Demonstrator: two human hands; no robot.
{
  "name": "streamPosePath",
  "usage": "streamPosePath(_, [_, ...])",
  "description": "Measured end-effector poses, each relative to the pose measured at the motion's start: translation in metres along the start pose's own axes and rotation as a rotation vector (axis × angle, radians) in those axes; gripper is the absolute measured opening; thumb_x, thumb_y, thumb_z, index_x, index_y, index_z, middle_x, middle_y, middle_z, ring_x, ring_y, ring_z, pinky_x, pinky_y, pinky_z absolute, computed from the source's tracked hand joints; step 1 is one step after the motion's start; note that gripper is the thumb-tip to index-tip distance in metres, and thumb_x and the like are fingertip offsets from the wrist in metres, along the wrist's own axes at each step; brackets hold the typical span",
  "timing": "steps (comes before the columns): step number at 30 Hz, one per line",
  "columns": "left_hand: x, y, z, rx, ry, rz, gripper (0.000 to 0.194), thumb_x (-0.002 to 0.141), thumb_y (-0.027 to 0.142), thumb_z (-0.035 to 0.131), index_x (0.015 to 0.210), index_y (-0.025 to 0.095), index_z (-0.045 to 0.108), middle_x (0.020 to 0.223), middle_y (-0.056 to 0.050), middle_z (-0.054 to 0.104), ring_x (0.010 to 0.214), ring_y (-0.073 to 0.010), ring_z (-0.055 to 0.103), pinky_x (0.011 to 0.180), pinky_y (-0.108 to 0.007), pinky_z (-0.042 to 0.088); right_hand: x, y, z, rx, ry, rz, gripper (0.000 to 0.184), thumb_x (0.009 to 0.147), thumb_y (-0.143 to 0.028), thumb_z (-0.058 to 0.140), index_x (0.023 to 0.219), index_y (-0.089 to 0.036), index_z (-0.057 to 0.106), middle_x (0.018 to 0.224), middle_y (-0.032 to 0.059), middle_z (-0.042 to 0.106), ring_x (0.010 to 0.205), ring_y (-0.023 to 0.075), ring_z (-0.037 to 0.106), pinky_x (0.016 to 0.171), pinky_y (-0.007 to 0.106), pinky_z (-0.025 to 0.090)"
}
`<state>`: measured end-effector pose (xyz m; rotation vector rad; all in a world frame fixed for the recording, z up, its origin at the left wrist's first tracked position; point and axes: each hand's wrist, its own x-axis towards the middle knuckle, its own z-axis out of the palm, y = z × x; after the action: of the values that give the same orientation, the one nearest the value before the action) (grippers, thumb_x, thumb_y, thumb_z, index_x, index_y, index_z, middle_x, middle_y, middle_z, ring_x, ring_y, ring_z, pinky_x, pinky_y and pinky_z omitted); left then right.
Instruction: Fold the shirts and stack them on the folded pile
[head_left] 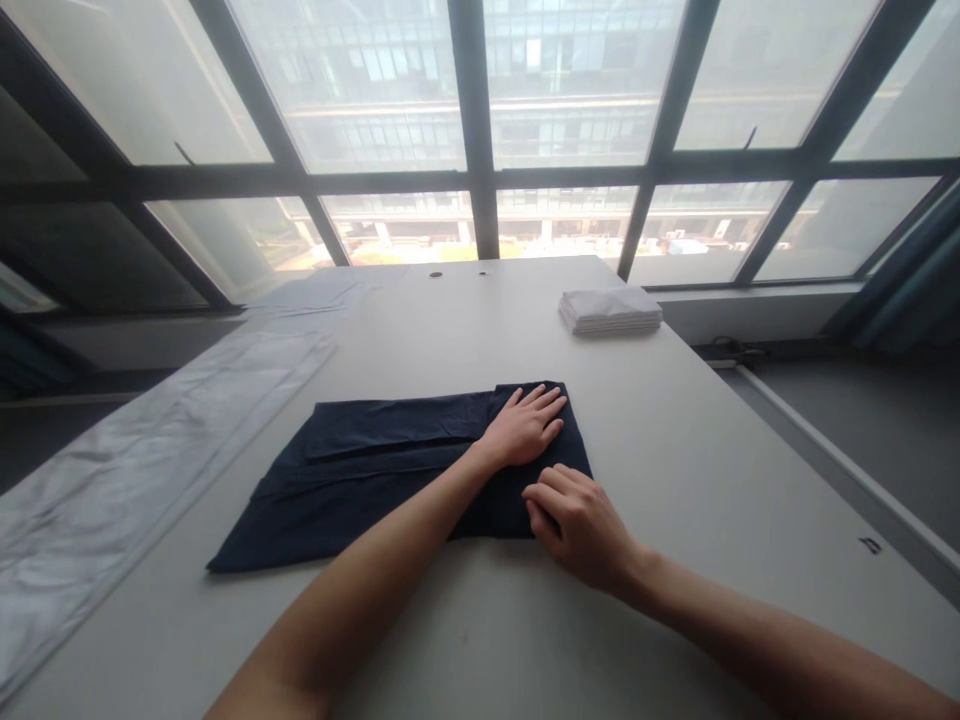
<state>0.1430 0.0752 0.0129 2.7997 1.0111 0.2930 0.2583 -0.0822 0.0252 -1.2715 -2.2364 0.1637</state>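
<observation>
Windows (382,90) glare beyond the surface (465,335); I'd take the soft, light-looking navy cloth (375,430) by its edge. Left hand (523,428) spread; right hand (581,515) curled, grip unclear.

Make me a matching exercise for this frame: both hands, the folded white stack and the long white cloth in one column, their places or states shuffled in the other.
Column one
1. Left hand
2. Right hand
3. Folded white stack
4. Long white cloth

Column two
A. Stretched out to the left of the dark blue cloth
B. Fingers curled, at the dark blue cloth's near right part
C. Toward the far right of the white table
D. Fingers spread, palm down on the dark blue cloth

Right pairs: 1-D, 2-B, 3-C, 4-A
</observation>
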Motion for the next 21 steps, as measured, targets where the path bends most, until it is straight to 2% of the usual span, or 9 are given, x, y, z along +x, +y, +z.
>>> streamPosePath(3, [0.002, -0.001, -0.003, -0.078, 0.008, -0.019, 0.048, 0.105, 0.041, 0.031, 0.15, 0.029, 0.045, 0.162, 0.001, 0.034, 0.152, -0.0204, 0.024, 0.124, -0.049, 0.016, 0.003, 0.007, 0.004, -0.006, -0.111, 0.023, 0.012, 0.091, -0.014, 0.055, 0.084, -0.02, 0.064, 0.083, 0.0029, 0.064, 0.078, 0.0172, 0.058, 0.074, 0.029, 0.043])
streamPosePath(6, [0.002, -0.003, -0.007, -0.119, 0.061, -0.073, 0.047, 0.105, 0.036, 0.03, 0.148, 0.026, 0.048, 0.159, -0.002, 0.041, 0.15, -0.018, 0.029, 0.123, -0.042, 0.021, 0.002, 0.007, 0.003, 0.046, -0.119, 0.056, 0.016, 0.091, -0.014, 0.053, 0.083, -0.02, 0.064, 0.081, 0.0019, 0.064, 0.076, 0.016, 0.059, 0.072, 0.027, 0.043])
streamPosePath(8, [0.001, -0.003, -0.007, -0.062, 0.083, -0.081, 0.05, 0.104, 0.04, 0.033, 0.151, 0.026, 0.044, 0.16, -0.003, 0.039, 0.151, -0.0214, 0.027, 0.123, -0.046, 0.02, 0.002, 0.007, 0.0, 0.113, -0.039, 0.101, 0.02, 0.093, -0.015, 0.049, 0.085, -0.021, 0.065, 0.08, 0.0018, 0.063, 0.075, 0.0158, 0.06, 0.071, 0.027, 0.044])
streamPosePath(10, [-0.002, -0.002, -0.005, 0.018, 0.047, -0.063, 0.054, 0.103, 0.047, 0.035, 0.153, 0.027, 0.04, 0.163, -0.004, 0.032, 0.153, -0.0271, 0.021, 0.122, -0.055, 0.017, 0.002, 0.01, -0.004, 0.162, 0.118, 0.156, 0.024, 0.096, -0.019, 0.044, 0.096, -0.022, 0.067, 0.089, 0.0044, 0.066, 0.083, 0.0182, 0.062, 0.078, 0.029, 0.048])
streamPosePath(12, [-0.003, -0.001, -0.002, 0.061, 0.0, -0.056, 0.056, 0.103, 0.051, 0.032, 0.154, 0.028, 0.038, 0.165, -0.004, 0.028, 0.153, -0.0296, 0.019, 0.121, -0.06, 0.016, 0.005, 0.017, -0.006, 0.16, 0.279, 0.209, 0.031, 0.098, -0.023, 0.04, 0.116, -0.022, 0.066, 0.107, 0.0092, 0.067, 0.102, 0.0231, 0.062, 0.093, 0.035, 0.048])
streamPosePath(14, [-0.004, 0.0, 0.0, 0.066, -0.01, -0.061, 0.057, 0.104, 0.052, 0.027, 0.155, 0.029, 0.035, 0.165, -0.003, 0.027, 0.153, -0.0281, 0.018, 0.121, -0.058, 0.017, 0.01, 0.027, -0.004, 0.112, 0.343, 0.245, 0.044, 0.098, -0.025, 0.037, 0.137, -0.02, 0.055, 0.129, 0.0129, 0.062, 0.123, 0.0269, 0.054, 0.106, 0.043, 0.043])
streamPosePath(17, [-0.005, 0.0, 0.002, 0.069, 0.038, -0.09, 0.058, 0.105, 0.043, 0.024, 0.16, 0.025, 0.024, 0.166, -0.004, 0.024, 0.154, -0.0249, 0.016, 0.123, -0.054, 0.016, 0.014, 0.042, 0.008, -0.036, 0.218, 0.331, 0.055, 0.1, -0.029, 0.033, 0.153, -0.016, 0.039, 0.155, 0.015, 0.043, 0.144, 0.0287, 0.035, 0.118, 0.051, 0.029])
streamPosePath(19, [-0.005, 0.0, 0.002, 0.1, 0.095, -0.161, 0.06, 0.104, 0.036, 0.025, 0.161, 0.019, 0.017, 0.167, -0.008, 0.021, 0.155, -0.0262, 0.013, 0.123, -0.056, 0.012, 0.016, 0.048, 0.016, -0.127, 0.06, 0.413, 0.056, 0.102, -0.033, 0.03, 0.154, -0.015, 0.038, 0.163, 0.0141, 0.031, 0.151, 0.0298, 0.025, 0.121, 0.056, 0.02])
streamPosePath(21, [-0.005, 0.0, 0.002, 0.132, 0.104, -0.242, 0.061, 0.103, 0.035, 0.026, 0.16, 0.015, 0.021, 0.166, -0.012, 0.024, 0.154, -0.0299, 0.014, 0.122, -0.059, 0.011, 0.016, 0.052, 0.021, -0.168, -0.073, 0.474, 0.057, 0.103, -0.037, 0.029, 0.155, -0.015, 0.038, 0.165, 0.0127, 0.026, 0.152, 0.0298, 0.021, 0.121, 0.059, 0.014])
